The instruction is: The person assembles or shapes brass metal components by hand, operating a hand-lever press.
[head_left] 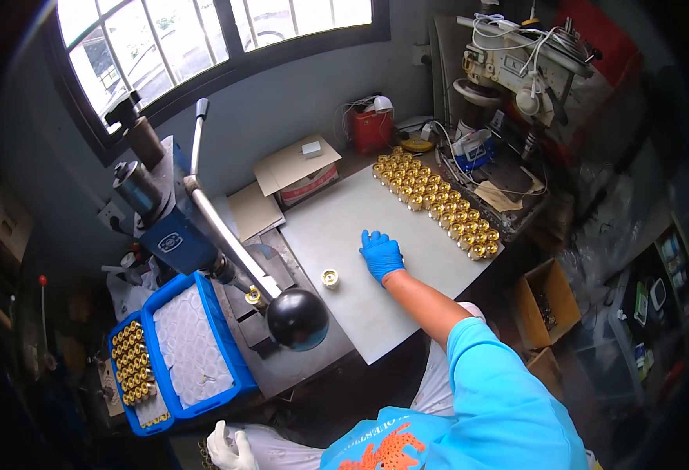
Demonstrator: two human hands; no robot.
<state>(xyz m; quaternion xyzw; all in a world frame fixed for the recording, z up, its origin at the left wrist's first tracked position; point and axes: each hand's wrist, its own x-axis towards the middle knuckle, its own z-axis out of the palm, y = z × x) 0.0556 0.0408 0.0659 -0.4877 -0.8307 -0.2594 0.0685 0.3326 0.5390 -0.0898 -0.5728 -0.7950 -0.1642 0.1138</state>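
My right hand (381,255), in a blue glove, is over the pale board (337,211) with its fingers slightly apart; I see nothing held in it. To its left a single white-and-brass round fitting (329,279) stands on the board. Beyond the hand, rows of brass fittings (435,200) cover the board's far right side. Low in the picture, beside my leg, is my left hand (231,449) in a white glove, its thumb and fingers apart. Some brass-coloured pieces (205,454) show at its left edge; whether it touches them I cannot make out.
A blue hand press (168,235) with a long lever and black ball knob (297,319) stands left of the board. Another brass fitting (253,296) sits under it. Blue trays (244,384) hold clear plastic pieces and brass fittings. A cardboard box (548,301) stands at right.
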